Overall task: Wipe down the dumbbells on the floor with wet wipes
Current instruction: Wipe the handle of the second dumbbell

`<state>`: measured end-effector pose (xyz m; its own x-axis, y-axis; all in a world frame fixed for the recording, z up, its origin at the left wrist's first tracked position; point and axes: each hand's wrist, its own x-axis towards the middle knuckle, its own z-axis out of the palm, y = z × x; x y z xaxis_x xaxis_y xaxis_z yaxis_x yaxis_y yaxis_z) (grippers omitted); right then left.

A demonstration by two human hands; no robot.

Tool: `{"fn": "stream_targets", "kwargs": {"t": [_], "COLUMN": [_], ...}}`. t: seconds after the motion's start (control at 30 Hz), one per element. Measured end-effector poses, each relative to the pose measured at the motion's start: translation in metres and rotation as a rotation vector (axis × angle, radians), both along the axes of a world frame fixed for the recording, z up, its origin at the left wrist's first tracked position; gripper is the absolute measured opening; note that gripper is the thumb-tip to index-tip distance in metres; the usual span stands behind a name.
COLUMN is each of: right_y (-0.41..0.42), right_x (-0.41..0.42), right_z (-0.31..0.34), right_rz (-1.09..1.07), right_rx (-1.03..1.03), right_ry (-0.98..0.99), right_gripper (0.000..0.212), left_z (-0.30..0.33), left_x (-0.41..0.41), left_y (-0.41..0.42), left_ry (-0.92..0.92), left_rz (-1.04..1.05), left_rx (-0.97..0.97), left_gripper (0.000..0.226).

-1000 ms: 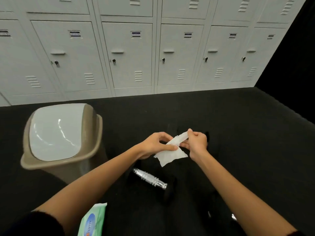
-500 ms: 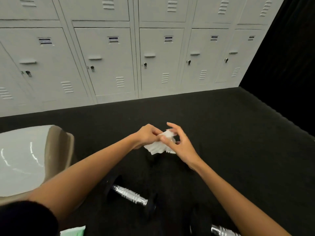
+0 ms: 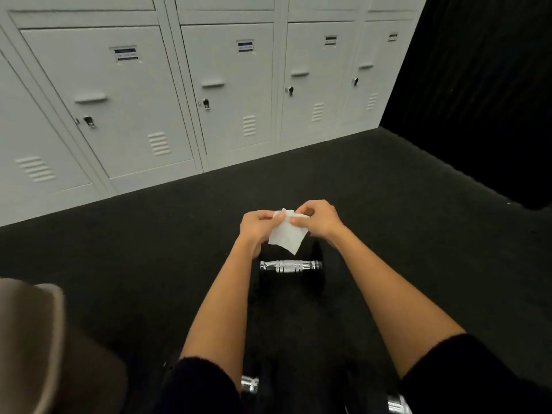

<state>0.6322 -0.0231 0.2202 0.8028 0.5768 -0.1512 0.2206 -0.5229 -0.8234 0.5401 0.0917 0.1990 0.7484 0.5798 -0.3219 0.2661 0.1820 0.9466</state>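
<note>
Wipe held above dumbbell, not yet touching

Wet wipe [image 3: 285,234] pinched at its top edge between both hands, hanging free over the floor [image 3: 403,234], lower corner drooping toward the chrome grip below. Left hand [image 3: 258,224] curled, thumb and fingertips clamped on the wipe's left part; right hand [image 3: 316,218] likewise curled, fingertips nipping the upper right part. Nothing else held by either.

Dumbbell [image 3: 291,266] lying on the floor directly beneath and slightly nearer the body than the hands, long axis running left to right across the view, chrome handle exposed, dark ends hard to separate from the dark floor. Both hands about equally near it, one over each end of the handle; straight descent likely enough to bring wipe onto handle. Judged stage: wipe being readied, wiping of this one not begun.

Two further chrome pieces [image 3: 249,383] low in view between the forearms, probably more dumbbells, mostly hidden. Tan bin [image 3: 44,339] at lower left. Grey lockers [image 3: 134,100] along the floor's far edge.
</note>
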Motion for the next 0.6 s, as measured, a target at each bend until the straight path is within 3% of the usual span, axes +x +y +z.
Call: {"fn": "stream_targets", "kwargs": {"t": [0.1,0.17,0.23,0.37,0.43,0.5,0.6], "right_y": [0.003,0.002,0.002,0.007,0.010,0.015,0.020], "right_x": [-0.016,-0.027,-0.034,-0.031,-0.027,-0.021,-0.010], "right_z": [-0.043,-0.073,-0.093,-0.113,-0.121,-0.131,-0.148], "right_rz": [-0.093,-0.017,0.082,0.123,0.085,0.079,0.035], "right_rx": [0.094,0.207,0.245,0.249,0.265,0.295,0.264], "right_ry": [-0.087,-0.155,-0.172,-0.074,-0.023,0.003,-0.109], "right_gripper": [0.019,0.030,0.029,0.024,0.021,0.016,0.009], "left_z": [-0.027,-0.039,-0.048,-0.068,-0.079,-0.083,-0.087], "left_x": [0.008,0.013,0.011,0.002,0.003,0.006,0.004], "left_y": [0.000,0.005,0.011,0.022,0.022,0.023,0.028], "left_ry": [0.110,0.149,0.180,0.225,0.218,0.218,0.175], "left_rz": [0.028,0.009,-0.028,-0.100,-0.151,-0.209,-0.324], "left_rx": [0.132,0.204,0.232,0.120,0.091,0.281,0.788], "left_gripper": [0.007,0.008,0.009,0.007,0.018,0.026,0.049]}}
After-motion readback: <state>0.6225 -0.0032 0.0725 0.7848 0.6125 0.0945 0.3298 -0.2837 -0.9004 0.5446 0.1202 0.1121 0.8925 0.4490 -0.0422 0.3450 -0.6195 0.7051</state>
